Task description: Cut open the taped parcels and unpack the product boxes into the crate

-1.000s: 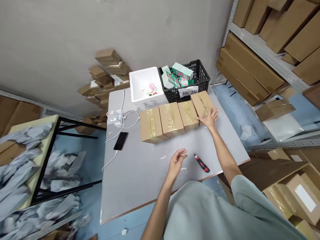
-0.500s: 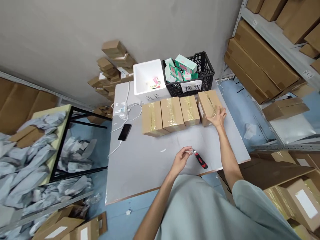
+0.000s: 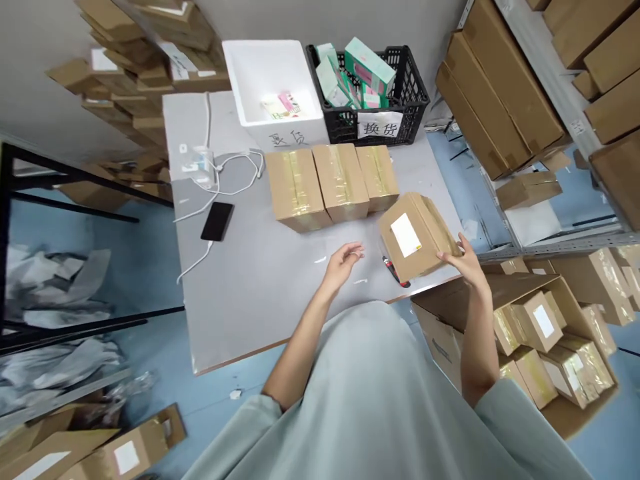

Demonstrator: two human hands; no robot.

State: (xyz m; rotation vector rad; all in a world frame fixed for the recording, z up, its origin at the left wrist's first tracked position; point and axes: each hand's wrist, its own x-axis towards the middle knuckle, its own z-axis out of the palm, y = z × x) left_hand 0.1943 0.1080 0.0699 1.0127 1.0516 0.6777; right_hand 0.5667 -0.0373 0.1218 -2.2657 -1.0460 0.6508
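My right hand [image 3: 466,262] grips the right side of a cardboard box [image 3: 425,233], which is tilted so that the white label on its side shows. Partly under this box lies a red and black utility knife [image 3: 394,271]. My left hand [image 3: 343,268] is over the table, left of the knife, its fingers loosely curved and apart with nothing in them. Three taped cardboard boxes, the left one [image 3: 296,190], the middle one [image 3: 341,181] and the right one [image 3: 377,175], stand in a row behind my hands.
A white foam box [image 3: 280,130] and a black crate [image 3: 417,100] of green cartons stand at the back of the table [image 3: 235,300]. At left are a phone [image 3: 217,221] and a power strip [image 3: 201,167]. A large carton [image 3: 565,427] of boxes stands at right.
My right hand has pulled the box away from the row, toward me, and tilted it. My left hand has moved off the knife's tip. The view has shifted.
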